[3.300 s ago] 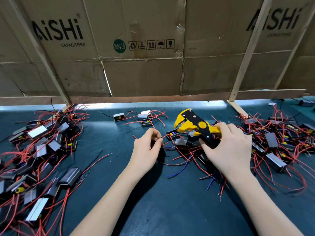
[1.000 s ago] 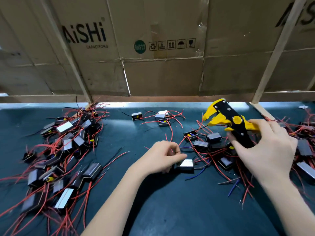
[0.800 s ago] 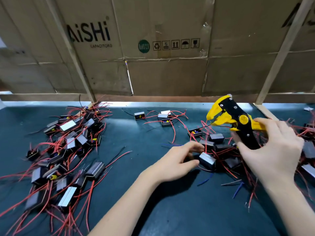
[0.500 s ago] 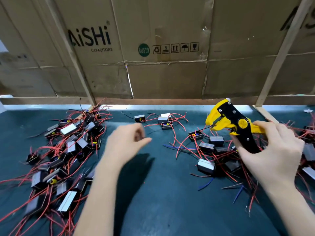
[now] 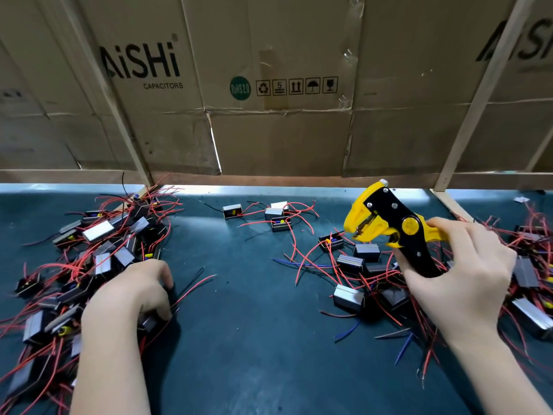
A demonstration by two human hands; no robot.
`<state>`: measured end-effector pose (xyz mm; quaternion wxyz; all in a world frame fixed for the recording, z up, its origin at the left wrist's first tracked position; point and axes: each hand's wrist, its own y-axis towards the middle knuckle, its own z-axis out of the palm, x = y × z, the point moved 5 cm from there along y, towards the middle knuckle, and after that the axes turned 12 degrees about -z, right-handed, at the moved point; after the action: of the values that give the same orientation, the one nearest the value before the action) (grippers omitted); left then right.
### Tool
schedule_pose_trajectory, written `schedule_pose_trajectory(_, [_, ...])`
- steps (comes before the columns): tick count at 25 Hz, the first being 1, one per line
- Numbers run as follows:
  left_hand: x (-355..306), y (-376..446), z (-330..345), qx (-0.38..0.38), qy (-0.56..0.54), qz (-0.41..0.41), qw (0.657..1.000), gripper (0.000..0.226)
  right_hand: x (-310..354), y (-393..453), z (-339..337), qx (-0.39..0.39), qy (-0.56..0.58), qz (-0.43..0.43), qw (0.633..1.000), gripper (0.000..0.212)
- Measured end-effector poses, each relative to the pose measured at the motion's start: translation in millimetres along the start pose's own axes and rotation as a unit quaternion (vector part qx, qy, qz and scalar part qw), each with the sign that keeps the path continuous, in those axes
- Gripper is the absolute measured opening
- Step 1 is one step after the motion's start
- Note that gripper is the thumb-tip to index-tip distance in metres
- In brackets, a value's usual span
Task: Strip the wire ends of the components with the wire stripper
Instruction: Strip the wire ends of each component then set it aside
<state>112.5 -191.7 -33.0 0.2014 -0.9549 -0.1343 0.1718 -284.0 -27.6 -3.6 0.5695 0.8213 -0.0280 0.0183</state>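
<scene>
The left hand (image 5: pixel 131 298) has crossed from the middle of the bench to the heap near its left edge. It now lies palm down on the inner fringe of that heap of small black-and-silver box components with red lead wires (image 5: pixel 89 250), fingers curled over one of them at the heap's right margin; whether it has truly closed on that piece I cannot tell, since the fingertips hide the contact. A moment ago this hand was among the components at the centre right, and one silver-faced box component (image 5: pixel 348 298) now lies alone there, released.

The right hand (image 5: pixel 460 274) keeps its grip on the black handles of the yellow-and-black wire stripper (image 5: pixel 389 227), held up above the bench toward the back right, its yellow jaws standing apart with nothing between them.

My reading is that one piece is finished and the next is being fetched from the left heap, which I take for unstripped stock.

Around the stripper a second scatter of the same wired components (image 5: pixel 359 259) spreads toward the right edge of the dark green bench (image 5: pixel 254 339). Brown printed cardboard boxes (image 5: pixel 269 85) line the back edge.
</scene>
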Motion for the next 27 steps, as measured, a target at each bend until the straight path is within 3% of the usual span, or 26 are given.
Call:
schedule_pose_trajectory(2, [-5.8,-0.1,4.0,0.011,-0.008,0.035,0.999,0.037,0.8,0.2,-0.4,-0.002,0.004,-0.001,1.0,0.041])
schedule_pose_trajectory(4, [-22.5,-7.8,7.2,0.037,-0.092,0.122,0.988,0.033,0.4,0.1,-0.8,0.001,0.004,0.0,1.0,0.042])
schedule_pose_trajectory(6, [-46.8,-20.1,8.6,0.056,-0.186,0.232,0.953,0.029,-1.3,-0.1,-0.5,0.005,0.003,0.006,1.0,0.043])
schedule_pose_trajectory(9, [-82.7,-32.7,20.8,0.041,-0.219,0.338,0.914,0.022,-1.7,0.6,0.1,0.007,0.009,0.022,1.0,0.044])
schedule_pose_trajectory(12, [-109.2,-33.3,46.0,0.013,-0.198,0.356,0.913,0.023,-4.0,1.0,-0.1,0.009,0.022,0.05,0.998,0.046])
schedule_pose_trajectory(15, [-119.8,-32.9,61.6,-0.064,-0.15,0.354,0.921,0.03,-6.3,0.1,-0.2,0.011,0.029,0.07,0.997,0.05])
schedule_pose_trajectory(17, [-121.9,-33.5,65.5,-0.091,-0.15,0.344,0.922,0.021,-7.5,-0.2,0.5,0.01,0.025,0.07,0.997,0.05])
schedule_pose_trajectory(19, [-121.3,-35.2,66.7,-0.086,-0.187,0.33,0.921,0.008,-7.8,-0.3,1.5,0.013,0.02,0.065,0.998,0.049])
schedule_pose_trajectory(23, [-122.9,-38.1,70.3,-0.087,-0.166,0.341,0.921,0.015,-8.2,-4.3,5.6,0.028,0.013,0.051,0.998,0.047])
schedule_pose_trajectory(27, [-123.9,-38.1,67.0,-0.014,-0.254,0.339,0.906,0.014,-5.2,-4.3,7.2,0.044,0.012,0.049,0.998,0.048])
